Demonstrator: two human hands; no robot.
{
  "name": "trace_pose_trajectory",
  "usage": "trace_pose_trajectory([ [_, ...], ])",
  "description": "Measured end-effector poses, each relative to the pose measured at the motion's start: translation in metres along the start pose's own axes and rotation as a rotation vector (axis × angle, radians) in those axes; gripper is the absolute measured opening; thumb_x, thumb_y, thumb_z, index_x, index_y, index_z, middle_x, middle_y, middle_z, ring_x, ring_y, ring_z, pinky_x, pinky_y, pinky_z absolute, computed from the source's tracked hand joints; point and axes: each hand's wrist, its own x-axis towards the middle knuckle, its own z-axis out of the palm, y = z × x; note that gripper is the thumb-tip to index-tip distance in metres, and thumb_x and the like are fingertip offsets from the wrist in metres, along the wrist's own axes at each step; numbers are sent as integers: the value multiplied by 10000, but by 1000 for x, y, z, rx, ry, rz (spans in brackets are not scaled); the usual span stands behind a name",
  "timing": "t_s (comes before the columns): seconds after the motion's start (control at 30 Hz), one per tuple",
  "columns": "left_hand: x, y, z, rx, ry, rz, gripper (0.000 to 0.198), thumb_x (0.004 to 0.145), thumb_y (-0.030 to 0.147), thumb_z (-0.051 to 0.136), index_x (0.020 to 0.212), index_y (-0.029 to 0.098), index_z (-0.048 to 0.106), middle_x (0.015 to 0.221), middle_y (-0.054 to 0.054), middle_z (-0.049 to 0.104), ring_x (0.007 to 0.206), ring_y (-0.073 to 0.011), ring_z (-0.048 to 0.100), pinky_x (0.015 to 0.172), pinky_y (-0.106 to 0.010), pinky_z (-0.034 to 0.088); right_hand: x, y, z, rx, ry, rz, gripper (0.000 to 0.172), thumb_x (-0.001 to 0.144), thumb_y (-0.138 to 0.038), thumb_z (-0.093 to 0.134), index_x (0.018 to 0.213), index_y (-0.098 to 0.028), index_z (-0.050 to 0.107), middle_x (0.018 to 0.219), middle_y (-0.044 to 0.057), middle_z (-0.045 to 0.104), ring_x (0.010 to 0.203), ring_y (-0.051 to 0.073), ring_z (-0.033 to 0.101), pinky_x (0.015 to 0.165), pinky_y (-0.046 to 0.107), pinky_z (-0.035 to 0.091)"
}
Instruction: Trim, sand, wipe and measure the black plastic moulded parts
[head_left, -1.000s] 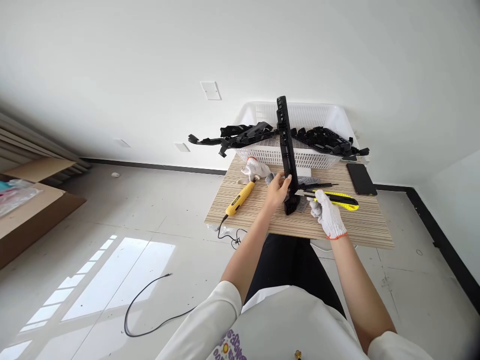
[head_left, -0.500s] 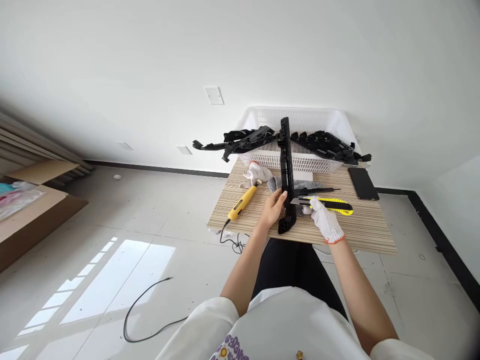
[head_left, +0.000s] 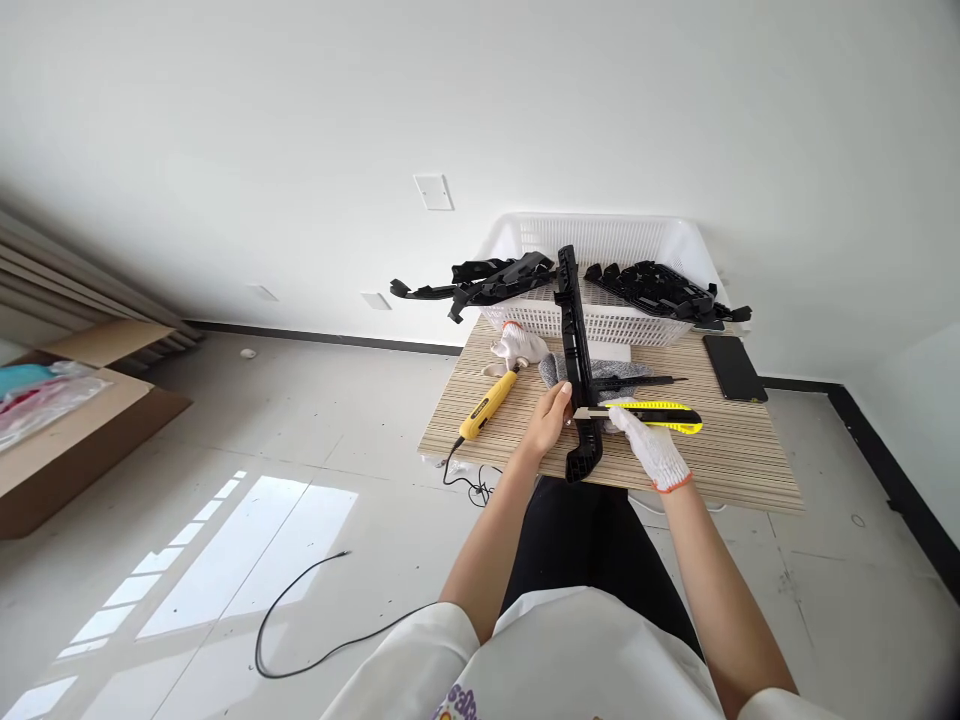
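Observation:
My bare left hand (head_left: pixel 550 418) grips a long black plastic trim part (head_left: pixel 576 345) near its lower end, thumb against its side. The part points away from me over the small table. In a white knit glove with an orange cuff, my right hand (head_left: pixel 651 447) is closed around a yellow and black utility knife (head_left: pixel 660 415). Its bare blade lies across the lower part of the trim, close to my left thumb; whether the edge touches the plastic I cannot tell. A grey cloth (head_left: pixel 551 370) and a thin black tool (head_left: pixel 637 382) lie beneath and beside the part.
Behind stands a white plastic basket (head_left: pixel 607 232) with black plastic parts (head_left: pixel 502 280) hanging over its rim. On the wood-grain table (head_left: pixel 720 465) lie a yellow corded tool (head_left: pixel 489 402), a white glove (head_left: pixel 519 345) and a black phone (head_left: pixel 735 367). A black cable (head_left: pixel 322 668) curls on the floor.
The knife blade has moved left and slightly down, now crossing over the trim part. The trim's lower end has swung a little right and nearer to me.

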Motion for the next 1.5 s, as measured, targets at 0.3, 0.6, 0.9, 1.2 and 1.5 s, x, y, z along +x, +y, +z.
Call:
trace_pose_trajectory([
  [0.3, 1, 0, 0, 34, 23, 30, 552, 891, 690, 481, 656, 198, 391, 596, 43, 364, 552, -96, 331, 539, -262, 291, 3, -5, 5, 154, 56, 118, 272, 662, -424, 811, 671, -195, 666, 696, 31, 700, 659, 170, 669, 587, 277, 532],
  [0.6, -1, 0, -2, 47, -23, 30, 454, 944, 555, 463, 669, 195, 424, 588, 37, 391, 551, -105, 374, 539, -259, 303, -2, -14, 10, 160, 176, 131, 296, 624, -430, 819, 712, -186, 678, 754, 60, 737, 587, 156, 628, 412, 255, 397],
  [0.9, -4, 0, -4, -46, -28, -15, 210, 888, 350, 505, 998, 191, 585, 686, 27, 468, 603, -119, 436, 554, -236, 361, -3, -19, 12, 155, 203, 154, 352, 612, -475, 815, 738, -179, 674, 742, 70, 736, 529, 143, 586, 373, 256, 340],
  [1.2, -2, -4, 0, -61, -99, -2, 329, 833, 417, 648, 1052, 190, 555, 887, -26, 618, 769, -168, 598, 693, -282, 508, -2, -16, 11, 100, 213, 134, 376, 642, -523, 774, 767, -179, 687, 794, 88, 749, 540, 155, 603, 346, 261, 291],
  [1.5, -4, -1, 0, -122, -122, -81, 289, 826, 361, 624, 1042, 201, 519, 796, 7, 581, 704, -167, 623, 640, -299, 540, -4, -12, 4, 79, 143, 59, 479, 645, -568, 790, 931, -192, 711, 844, 43, 732, 616, 143, 620, 436, 239, 405],
])
